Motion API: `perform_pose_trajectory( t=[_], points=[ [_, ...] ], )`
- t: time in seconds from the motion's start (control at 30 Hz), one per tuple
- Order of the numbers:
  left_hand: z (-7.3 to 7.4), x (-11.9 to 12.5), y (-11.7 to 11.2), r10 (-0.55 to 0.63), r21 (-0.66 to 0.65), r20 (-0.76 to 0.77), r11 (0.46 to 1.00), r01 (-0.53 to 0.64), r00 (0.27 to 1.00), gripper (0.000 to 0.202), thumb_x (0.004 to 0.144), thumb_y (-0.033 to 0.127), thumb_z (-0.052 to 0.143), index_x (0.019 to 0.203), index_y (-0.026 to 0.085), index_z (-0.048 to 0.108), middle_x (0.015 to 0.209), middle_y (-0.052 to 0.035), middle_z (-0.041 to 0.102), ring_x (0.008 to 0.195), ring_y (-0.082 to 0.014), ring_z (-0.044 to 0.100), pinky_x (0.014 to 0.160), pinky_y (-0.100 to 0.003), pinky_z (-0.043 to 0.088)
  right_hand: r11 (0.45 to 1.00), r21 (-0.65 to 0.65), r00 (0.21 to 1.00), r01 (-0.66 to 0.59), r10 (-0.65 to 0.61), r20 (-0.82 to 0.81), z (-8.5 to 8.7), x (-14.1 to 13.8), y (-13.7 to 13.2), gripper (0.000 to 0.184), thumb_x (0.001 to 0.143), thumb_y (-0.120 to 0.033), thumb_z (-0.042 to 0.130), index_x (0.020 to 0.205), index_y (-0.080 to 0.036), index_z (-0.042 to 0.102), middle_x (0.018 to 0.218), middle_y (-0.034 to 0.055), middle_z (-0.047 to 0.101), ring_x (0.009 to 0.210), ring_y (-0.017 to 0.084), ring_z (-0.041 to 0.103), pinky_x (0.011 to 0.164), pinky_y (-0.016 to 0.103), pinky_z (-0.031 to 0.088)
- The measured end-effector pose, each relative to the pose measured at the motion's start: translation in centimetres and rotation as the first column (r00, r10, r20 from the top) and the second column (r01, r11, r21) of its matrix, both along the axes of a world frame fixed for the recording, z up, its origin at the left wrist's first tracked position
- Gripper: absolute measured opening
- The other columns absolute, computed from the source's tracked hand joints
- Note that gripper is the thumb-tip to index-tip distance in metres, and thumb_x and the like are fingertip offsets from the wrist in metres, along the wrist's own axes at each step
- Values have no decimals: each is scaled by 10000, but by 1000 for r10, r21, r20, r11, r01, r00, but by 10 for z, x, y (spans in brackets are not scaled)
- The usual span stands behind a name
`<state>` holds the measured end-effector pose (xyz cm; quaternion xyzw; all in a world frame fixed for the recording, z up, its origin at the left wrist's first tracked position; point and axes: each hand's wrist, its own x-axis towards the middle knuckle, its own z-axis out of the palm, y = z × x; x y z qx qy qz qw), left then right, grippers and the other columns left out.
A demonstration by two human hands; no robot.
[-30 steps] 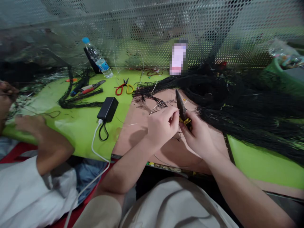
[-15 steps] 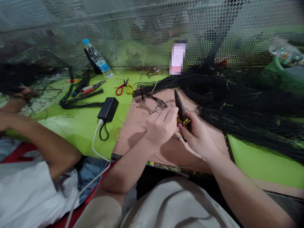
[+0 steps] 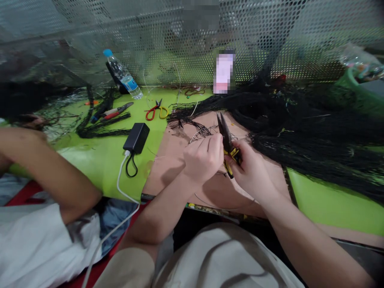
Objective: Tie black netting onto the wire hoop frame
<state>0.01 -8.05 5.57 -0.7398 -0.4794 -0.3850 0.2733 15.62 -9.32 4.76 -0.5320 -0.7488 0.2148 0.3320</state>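
My right hand (image 3: 251, 173) grips a pair of pliers with yellow-and-black handles (image 3: 227, 143), the jaws pointing up and slightly apart. My left hand (image 3: 204, 157) is closed in a pinch right beside the pliers' jaws, holding a thin wire or strand too fine to make out. Both hands work over a brown cardboard sheet (image 3: 177, 160). A large pile of black strands (image 3: 303, 124) lies just behind and to the right of them.
On the green table (image 3: 99, 156) lie a black power adapter (image 3: 136, 138) with white cable, red-and-yellow scissors (image 3: 155, 110), other pliers (image 3: 115, 111) and a water bottle (image 3: 123, 74). A co-worker's arm (image 3: 51, 172) reaches in at left. Perforated metal screen (image 3: 168, 44) behind.
The pliers' jaws have opened slightly and my hands have shifted a little. The co-worker's arm at left has swung further over the table edge.
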Motion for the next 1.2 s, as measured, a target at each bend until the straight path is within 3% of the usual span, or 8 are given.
perform_pose_trajectory(
  t=[0.23,0.57,0.87,1.2],
  points=[
    [-3,2,-1,9,-51,33,999,-8,999,154,966,194,509,929,157,654,711,-33,699,590,-153,625,564,-299,372,997,-66,1000,25,-25,14,1,-3,-1,340,893,-319,520,1197,-172,559,981,133,715,827,291,665,698,374,486],
    [-2,3,-3,14,-155,126,988,6,992,181,963,204,489,901,161,654,722,-41,719,586,-145,638,553,-287,372,997,-24,993,-72,69,-91,-4,-4,0,291,905,-279,511,1184,-197,520,1033,118,703,853,263,658,697,363,486],
    [-2,3,-3,1,-207,227,977,47,974,148,935,193,519,886,169,657,715,-15,724,607,-136,653,559,-262,393,996,-39,996,-76,74,-56,-1,-5,-1,234,925,-291,472,1131,-188,512,928,101,696,781,252,642,638,336,441],
    [-3,1,-2,-11,-233,314,969,89,949,120,930,202,537,894,167,646,740,-24,735,619,-136,672,581,-252,448,997,-34,997,-71,72,41,7,-3,0,251,935,-301,483,1150,-186,541,998,129,722,842,288,683,666,354,462]
  ],
)
